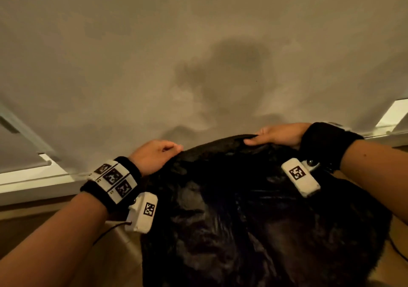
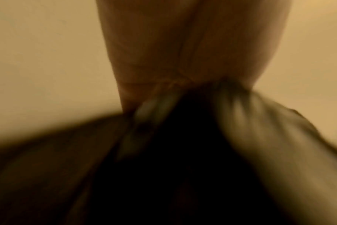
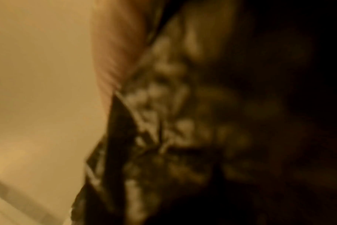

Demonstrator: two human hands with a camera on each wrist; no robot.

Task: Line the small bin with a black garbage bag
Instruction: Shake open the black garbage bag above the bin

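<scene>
A black garbage bag billows wide in front of me, filling the lower middle of the head view. My left hand grips its top edge on the left, fingers curled over the plastic. My right hand pinches the top edge on the right, thumb along the rim. The left wrist view is blurred: my fingers clamp the gathered black plastic. In the blurred right wrist view, crinkled bag lies against my palm. The small bin is hidden from every view.
A plain beige wall stands close ahead, with white baseboard at its foot on the left and a white frame at the right. Wooden floor shows below on both sides of the bag.
</scene>
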